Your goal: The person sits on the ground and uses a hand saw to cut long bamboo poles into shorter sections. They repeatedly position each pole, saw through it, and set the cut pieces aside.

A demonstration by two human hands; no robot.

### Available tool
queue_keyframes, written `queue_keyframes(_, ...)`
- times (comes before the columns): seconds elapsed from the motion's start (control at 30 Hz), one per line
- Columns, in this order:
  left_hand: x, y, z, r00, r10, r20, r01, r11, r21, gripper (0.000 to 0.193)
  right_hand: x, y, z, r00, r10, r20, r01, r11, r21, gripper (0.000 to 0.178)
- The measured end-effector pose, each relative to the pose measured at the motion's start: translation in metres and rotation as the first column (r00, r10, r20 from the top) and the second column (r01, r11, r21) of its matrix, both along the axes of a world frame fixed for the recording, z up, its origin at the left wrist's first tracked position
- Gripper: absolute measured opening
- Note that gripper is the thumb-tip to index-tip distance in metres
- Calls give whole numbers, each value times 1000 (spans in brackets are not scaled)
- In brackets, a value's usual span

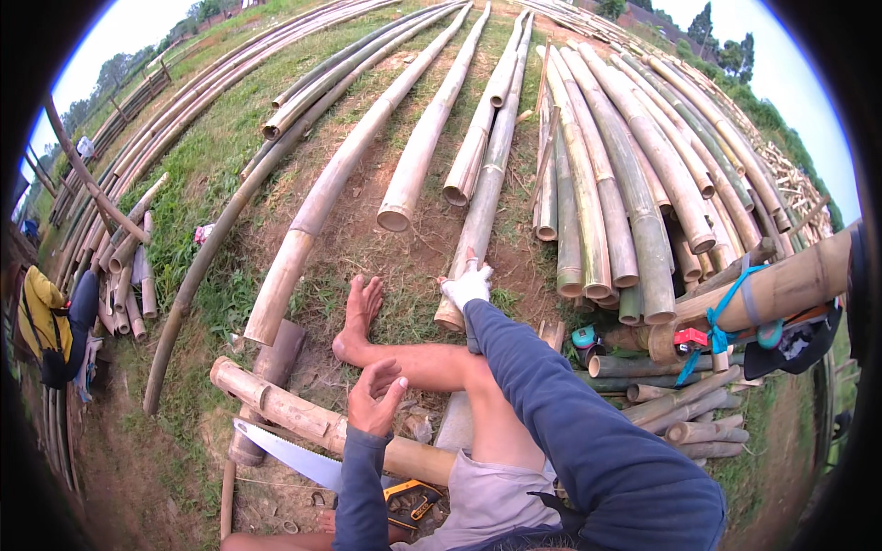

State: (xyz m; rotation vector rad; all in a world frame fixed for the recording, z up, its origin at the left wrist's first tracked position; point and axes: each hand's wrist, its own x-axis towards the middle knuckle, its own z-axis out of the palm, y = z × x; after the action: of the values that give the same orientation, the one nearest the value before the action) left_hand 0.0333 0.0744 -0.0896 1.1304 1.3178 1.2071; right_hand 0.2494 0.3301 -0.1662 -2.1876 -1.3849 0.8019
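My right hand (467, 284), in a white glove with a bare fingertip showing, grips the near end of a long bamboo pole (484, 216) from above. That pole stretches away over the ground. My left hand (375, 397) is bare and holds nothing, its thumb apart from loosely bent fingers. It hovers above a thick bamboo length (308, 415) lying crosswise by my legs. A handsaw (292, 455) with a toothed blade and a yellow-and-black handle lies below that length, partly hidden by my left sleeve.
Several long poles (404, 188) fan out ahead. A dense stack of bamboo (625, 202) fills the right, with a blue strap (718, 321) tied round a raised pole. Short pieces (689, 409) lie beneath. Yellow and dark clothing (46, 317) shows at far left.
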Motion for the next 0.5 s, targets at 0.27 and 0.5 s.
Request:
queue_keyframes(0.27, -6, 2, -13, 1000, -18, 19, 19, 997, -79, 46, -4, -1, 0, 1000, 9, 5, -9, 1000, 3, 117)
queue_keyframes(0.5, -19, 89, 4, 962, -23, -271, 56, 992, 114, 53, -9, 2, -3, 996, 4, 85, -2, 1000, -28, 114)
